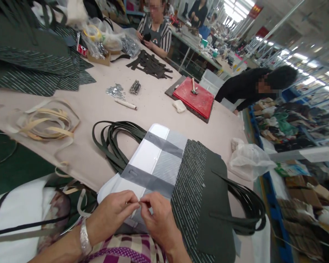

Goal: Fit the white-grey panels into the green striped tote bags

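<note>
My left hand and my right hand meet fingertip to fingertip, both pinched closed. What they hold between them is too small to make out. Beneath them lies a white and grey bag panel with dark grey bands across it and a small metal fitting. Dark green straps loop out from its far left side. Close by on the right is a stack of dark green bag panels, partly printed with white stripes. More dark straps curve from that stack's right edge.
Farther back on the table are a red board with a hammer, small metal pieces, a white stick-like tool and dark strips. Coiled tape lies left, a plastic bag right. Two people are nearby.
</note>
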A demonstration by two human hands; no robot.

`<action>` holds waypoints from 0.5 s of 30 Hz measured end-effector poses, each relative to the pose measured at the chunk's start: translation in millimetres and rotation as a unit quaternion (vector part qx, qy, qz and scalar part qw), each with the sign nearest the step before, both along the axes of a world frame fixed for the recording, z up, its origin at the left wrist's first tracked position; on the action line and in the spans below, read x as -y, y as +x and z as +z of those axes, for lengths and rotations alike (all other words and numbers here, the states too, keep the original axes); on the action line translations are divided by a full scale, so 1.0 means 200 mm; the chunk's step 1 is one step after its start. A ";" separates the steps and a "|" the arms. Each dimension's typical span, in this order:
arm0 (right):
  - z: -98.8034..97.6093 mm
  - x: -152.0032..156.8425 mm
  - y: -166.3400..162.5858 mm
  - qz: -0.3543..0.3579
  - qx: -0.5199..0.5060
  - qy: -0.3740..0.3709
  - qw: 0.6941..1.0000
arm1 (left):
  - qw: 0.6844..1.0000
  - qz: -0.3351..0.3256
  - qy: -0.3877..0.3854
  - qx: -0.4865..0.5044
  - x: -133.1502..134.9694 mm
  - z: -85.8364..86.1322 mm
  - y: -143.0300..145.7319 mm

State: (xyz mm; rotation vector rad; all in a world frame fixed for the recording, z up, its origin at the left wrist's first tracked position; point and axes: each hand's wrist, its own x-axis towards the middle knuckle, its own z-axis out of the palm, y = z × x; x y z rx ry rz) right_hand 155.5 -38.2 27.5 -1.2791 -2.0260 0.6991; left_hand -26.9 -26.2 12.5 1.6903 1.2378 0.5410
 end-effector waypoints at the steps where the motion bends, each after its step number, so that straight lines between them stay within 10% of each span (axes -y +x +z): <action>1: -0.02 -0.03 -0.02 -0.014 -0.014 0.006 1.000 | 1.000 0.020 -0.002 0.007 -0.01 0.01 0.00; 8: -0.28 -0.40 0.06 -0.237 -0.190 -0.186 0.935 | 0.996 0.037 0.025 0.074 -0.06 0.11 -0.03; 15: -0.47 -0.68 0.12 -0.254 -0.200 -0.236 0.916 | 0.988 0.081 -0.123 0.038 -0.08 -0.02 -0.14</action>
